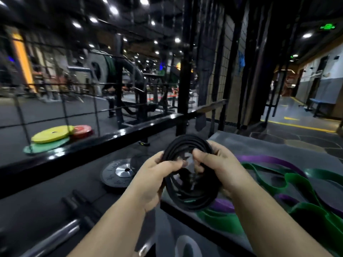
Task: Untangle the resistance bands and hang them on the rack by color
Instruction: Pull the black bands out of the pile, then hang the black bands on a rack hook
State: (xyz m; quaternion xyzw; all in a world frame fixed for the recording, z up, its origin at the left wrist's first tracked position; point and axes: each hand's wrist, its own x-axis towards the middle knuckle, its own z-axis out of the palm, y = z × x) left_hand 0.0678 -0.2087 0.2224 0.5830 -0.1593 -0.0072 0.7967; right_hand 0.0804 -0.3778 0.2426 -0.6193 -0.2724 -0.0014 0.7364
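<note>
Both forearms enter from the bottom edge and meet at centre frame. Left hand [152, 179] and right hand [220, 169] each grip one side of a coil of black bands [193, 200]. The fingers of both hands are curled tight round the strands, and the right thumb is hooked inside the loop. The coil is held over the near-left edge of the tabletop [259, 143]; whether its lower arc touches anything beneath cannot be told.

Green bands [300, 184] and purple bands [267, 160] lie tangled on the tabletop, just right of the hands.

Open floor lies left of the tabletop, bounded on its far side by a black rail [111, 134]. On that floor rest a grey weight plate [113, 179] and, nearer, a barbell [55, 236].

Raised lettering on the grey plate is too blurred to read. A green overhead sign [327, 26] is likewise illegible.

The bands are flat, matte strips. The grey plate has a shiny metal hub. Beyond the rail, behind wire mesh, a yellow plate [52, 134], a red plate [82, 129] and a green plate [46, 147] overlap.
</note>
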